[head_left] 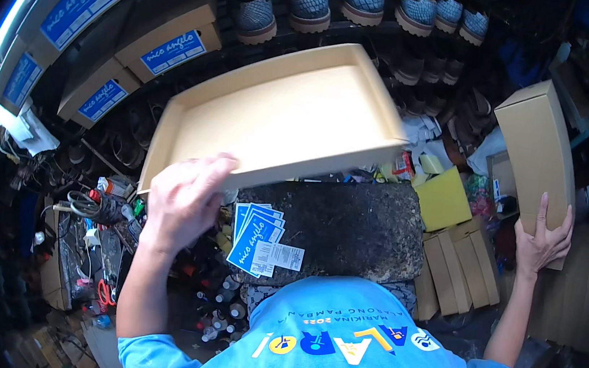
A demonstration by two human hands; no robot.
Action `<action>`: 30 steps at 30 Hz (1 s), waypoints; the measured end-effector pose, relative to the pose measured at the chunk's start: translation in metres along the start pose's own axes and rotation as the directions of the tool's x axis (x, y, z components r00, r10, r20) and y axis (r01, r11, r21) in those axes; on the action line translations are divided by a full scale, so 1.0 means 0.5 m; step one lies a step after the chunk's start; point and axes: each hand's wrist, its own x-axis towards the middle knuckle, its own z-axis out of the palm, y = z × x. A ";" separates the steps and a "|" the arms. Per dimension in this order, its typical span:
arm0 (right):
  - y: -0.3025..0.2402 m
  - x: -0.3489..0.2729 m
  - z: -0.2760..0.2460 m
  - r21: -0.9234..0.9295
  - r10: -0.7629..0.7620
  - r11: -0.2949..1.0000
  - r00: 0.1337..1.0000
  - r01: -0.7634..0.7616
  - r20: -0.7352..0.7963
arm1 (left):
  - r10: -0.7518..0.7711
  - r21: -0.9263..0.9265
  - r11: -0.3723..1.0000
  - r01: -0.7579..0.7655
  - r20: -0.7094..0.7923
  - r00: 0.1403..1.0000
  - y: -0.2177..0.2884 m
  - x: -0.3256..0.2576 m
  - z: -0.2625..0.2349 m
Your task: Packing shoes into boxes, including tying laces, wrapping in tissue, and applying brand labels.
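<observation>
My left hand (187,201) grips the near edge of a shallow tan cardboard shoebox lid (280,117). The lid is tilted, its hollow side facing me, above the far part of a dark, worn work surface (348,226). Out to the right, my right hand (544,234) has its fingers spread against the lower end of a deeper tan shoebox (538,146). That box stands on end, slightly tilted, and its inside is hidden. Several blue-and-white printed labels (252,234) lie fanned on the work surface, with small white stickers (279,256) over them.
Closed shoeboxes (172,50) with blue labels are stacked at the far left. Blue textured shoes (304,7) line a shelf at the back. Yellow card (444,199) and folded cardboard pieces (463,265) lie right of the work surface. Orange-handled scissors (105,292) and small bottles (221,314) are at left.
</observation>
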 end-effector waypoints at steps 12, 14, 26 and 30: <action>-0.110 -0.059 -0.074 0.002 -0.179 -0.817 0.257 -0.576 0.950 | -0.092 0.459 0.883 0.095 -0.029 0.995 -0.258 -0.144 0.126; -0.183 -0.086 -0.063 -0.147 -0.331 -0.795 0.219 -0.589 0.918 | -0.117 0.490 0.865 0.110 -0.017 0.993 -0.307 -0.143 0.143; -0.373 -0.118 -0.057 -0.261 -0.517 -0.664 0.177 -0.701 0.838 | -0.449 0.161 0.877 0.453 -0.058 0.891 -0.188 -0.126 0.211; -0.346 -0.126 -0.050 -0.025 -0.462 -0.444 0.205 -0.896 0.863 | -0.596 -0.024 0.779 0.626 0.280 0.753 -0.025 -0.214 0.242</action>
